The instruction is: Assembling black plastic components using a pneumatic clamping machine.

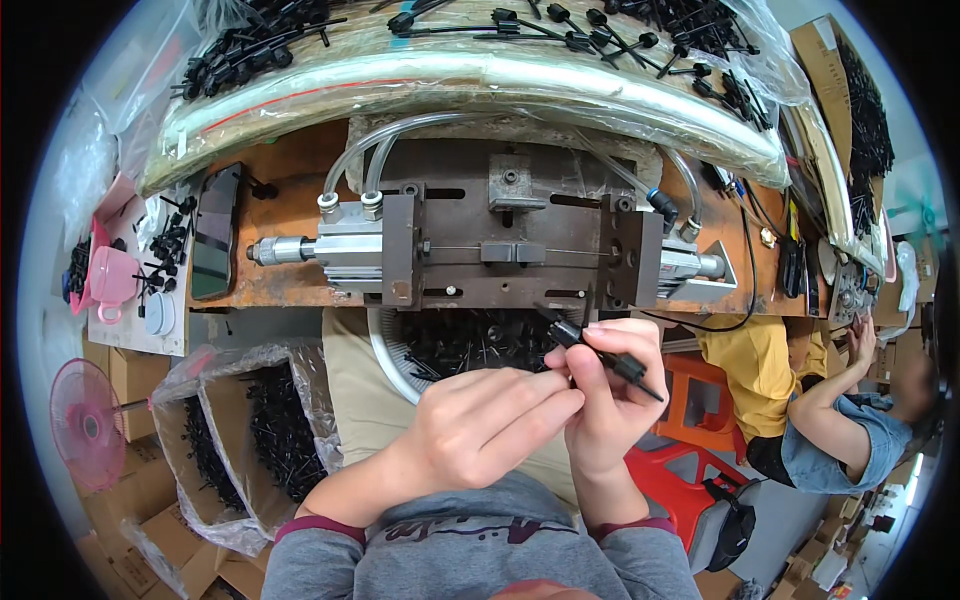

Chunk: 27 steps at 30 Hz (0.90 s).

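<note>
Close in front of the fixture, my right hand (620, 400) is closed round black rod-shaped parts (628, 368) with thicker ribbed heads. One head and thin tip stick out past the fingers toward the fixture; how many I hold, I cannot tell. My left hand (490, 425) meets it from the left, fingers pinched near the right thumb; what they grip is hidden. Beyond both hands stands a brown metal fixture (470, 200) with a pneumatic cylinder at the left (350, 250) and another at the right (685, 265). A small metal block (513, 252) sits midway between them.
Black parts fill a bin (470, 340) below the bench edge and bagged boxes (285, 430) at the left. More lie on the plastic-wrapped shelf (480, 75). A phone (216, 230), pink cup (112, 275) and pink fan (88, 425) are left. A co-worker (840, 420) sits right, near red stools (685, 490).
</note>
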Available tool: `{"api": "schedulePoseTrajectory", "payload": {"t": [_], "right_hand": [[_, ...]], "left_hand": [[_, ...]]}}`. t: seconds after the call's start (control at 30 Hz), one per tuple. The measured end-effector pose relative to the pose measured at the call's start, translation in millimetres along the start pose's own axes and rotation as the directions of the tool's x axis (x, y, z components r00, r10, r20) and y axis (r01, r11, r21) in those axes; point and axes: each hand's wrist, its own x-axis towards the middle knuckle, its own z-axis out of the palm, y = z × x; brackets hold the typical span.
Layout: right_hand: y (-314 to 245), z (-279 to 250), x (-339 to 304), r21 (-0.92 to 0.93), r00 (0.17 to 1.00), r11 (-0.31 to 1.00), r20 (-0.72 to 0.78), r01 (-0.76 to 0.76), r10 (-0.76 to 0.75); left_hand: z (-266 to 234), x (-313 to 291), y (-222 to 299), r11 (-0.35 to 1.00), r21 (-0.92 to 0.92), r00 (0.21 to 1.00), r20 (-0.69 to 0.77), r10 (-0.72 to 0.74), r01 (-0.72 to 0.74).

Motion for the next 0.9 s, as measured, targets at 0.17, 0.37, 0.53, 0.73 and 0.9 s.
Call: {"api": "schedulePoseTrajectory", "payload": {"t": [0.17,0.37,0.53,0.73,0.9], "right_hand": [[9.5,-8.5,4.1,0.028,0.999,0.999,0.028,0.032,-0.033],[-8.2,-12.2,13.4,0.240,0.999,0.971,-0.040,-0.014,0.025],[-11.0,-18.8,14.0,0.156,0.995,0.984,-0.076,0.082,-0.071],[-17.5,-19.8,5.9,0.026,0.992,0.996,-0.097,0.087,-0.084],[-10.2,-32.3,3.8,-0.379,0.944,0.870,0.032,0.316,-0.329]], "left_hand": [[-8.1,0.3,6.9,0.994,-0.006,0.989,0.105,-0.108,0.110],[-17.6,-6.6,3.4,0.984,0.018,0.969,0.171,-0.177,0.177],[-17.5,4.8,-15.0,0.946,0.290,0.972,0.142,-0.189,0.141],[-13.5,10.7,-22.9,0.886,0.457,0.950,0.233,-0.207,0.081],[-14.2,16.2,-27.4,0.881,0.463,0.942,0.242,-0.234,0.100]]}}
